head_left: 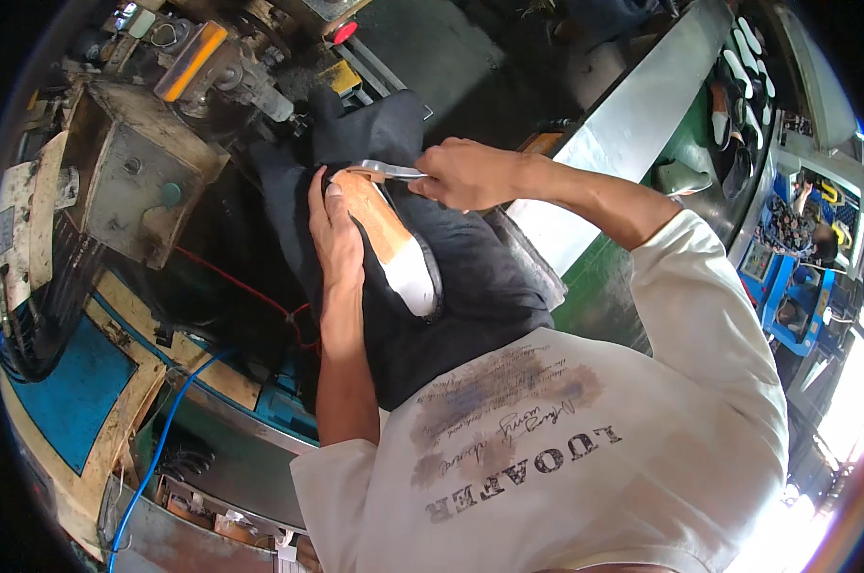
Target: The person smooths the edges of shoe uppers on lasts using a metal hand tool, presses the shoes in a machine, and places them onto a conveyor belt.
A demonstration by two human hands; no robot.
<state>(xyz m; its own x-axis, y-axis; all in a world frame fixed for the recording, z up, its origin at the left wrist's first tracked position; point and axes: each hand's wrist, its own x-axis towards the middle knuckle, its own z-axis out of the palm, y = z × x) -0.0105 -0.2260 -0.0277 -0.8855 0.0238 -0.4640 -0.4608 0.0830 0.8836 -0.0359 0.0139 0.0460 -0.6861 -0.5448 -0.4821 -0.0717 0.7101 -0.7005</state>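
against left hand's point(339, 239) curved fingers, shoe point(382, 229) gripped on lap point(484, 277); right hand's point(468, 174) fingers closed round metal tool point(386, 169), seemingly working shoe's end; next calls for steady hold.

Tan/wht shoe point(379, 224), dk trousers point(484, 267)

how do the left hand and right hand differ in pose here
The left hand holds the left side of the shoe; the right hand grips a metal tool.
The left hand's thumb rests up along the shoe, while the right hand's fingers curl into a fist.
Both are bare.
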